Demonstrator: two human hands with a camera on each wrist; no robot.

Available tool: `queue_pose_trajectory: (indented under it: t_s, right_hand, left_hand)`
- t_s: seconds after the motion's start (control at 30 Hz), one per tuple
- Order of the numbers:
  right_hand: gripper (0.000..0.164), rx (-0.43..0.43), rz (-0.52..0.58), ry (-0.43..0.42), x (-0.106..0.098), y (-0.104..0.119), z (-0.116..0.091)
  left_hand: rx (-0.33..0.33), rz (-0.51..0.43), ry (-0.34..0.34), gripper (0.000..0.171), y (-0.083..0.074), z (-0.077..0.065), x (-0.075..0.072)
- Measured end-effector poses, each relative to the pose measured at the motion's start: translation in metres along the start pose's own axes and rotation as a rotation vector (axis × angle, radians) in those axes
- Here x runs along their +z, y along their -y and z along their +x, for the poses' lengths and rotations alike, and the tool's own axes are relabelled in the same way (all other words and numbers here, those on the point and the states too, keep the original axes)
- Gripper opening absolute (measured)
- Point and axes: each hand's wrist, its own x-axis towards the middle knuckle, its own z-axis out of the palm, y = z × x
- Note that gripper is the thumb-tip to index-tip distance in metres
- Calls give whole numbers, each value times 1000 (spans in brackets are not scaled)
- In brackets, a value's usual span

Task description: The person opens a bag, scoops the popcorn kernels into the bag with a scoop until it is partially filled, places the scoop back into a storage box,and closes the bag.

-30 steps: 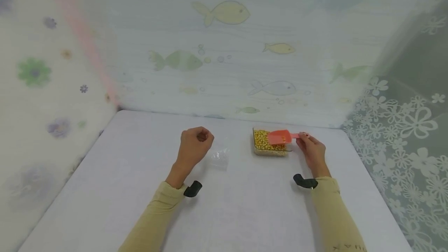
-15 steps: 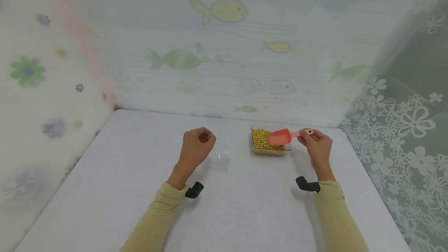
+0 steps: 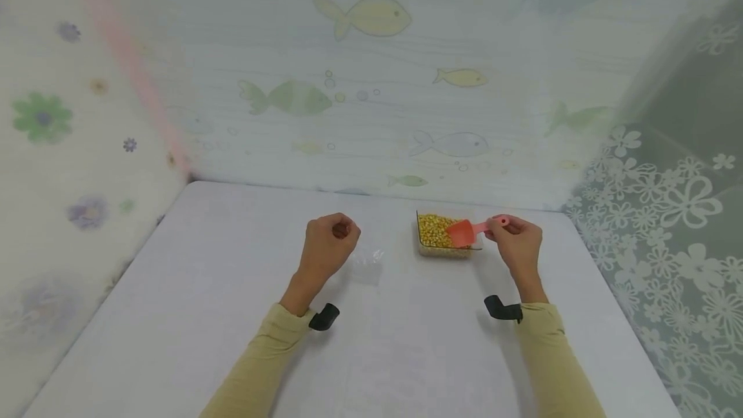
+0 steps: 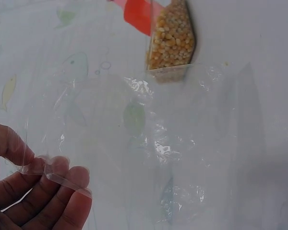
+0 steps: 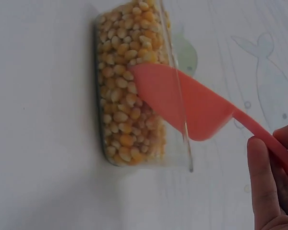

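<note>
Corn kernels [image 3: 436,228]: where are they sitting, and how are we doing?

They're sitting in the clear open-topped container [image 3: 448,249], right of centre in the head frame, toward the far edge of the surface [image 3: 418,340]. They're filling most of it, topping out below the rim.

Right side?

Right hand [image 3: 520,245] is pinching the thin handle of the pink scoop [image 3: 462,233] between thumb and fingers. Scoop is tilting down, tip digging into the corn at the container's right half. Right wrist view is showing it side-on, so I'm not able to tell how much it's carrying.

Left side?

Left hand [image 3: 326,245], near mid-frame, is pinching one edge of a clear plastic bag [image 4: 153,129]. In the head frame the bag is sitting between that hand and the container. Not seeing whether its mouth is gaping.

So hands are well apart, each gripping its own item. Progress?

Done: both tools are in hand, scoop is in the corn. No kernels are showing in the bag, so I'm calling it early.

Remaining?

My read: a load is needing to leave the container. If the bag is meant for the corn, all the filling is remaining.
</note>
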Motion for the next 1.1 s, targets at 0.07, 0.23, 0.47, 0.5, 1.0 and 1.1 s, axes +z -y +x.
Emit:
queue_pose_trajectory:
  t_s: [0.07,0.23,0.47,0.5,1.0,1.1]
  right_hand:
    - [35,39,27,18,2,-4,0]
    - [39,139,75,39,2,-12,0]
    - [42,289,104,48,-2,-19,3]
    - [44,321,106,56,-3,-20,3]
    - [21,557,504,2,-16,-26,10]
    - [28,544,495,-5,-19,-25,11]
  left_hand:
    - [-1,-2,-1,12,0,0,0]
    - [-11,-9,7,12,1,-1,3]
    - [-4,-17,12,13,1,0,9]
    - [-7,-17,13,13,1,0,10]
    - [-27,-8,31,12,-2,-1,12]
    - [-19,-5,34,12,-2,0,11]
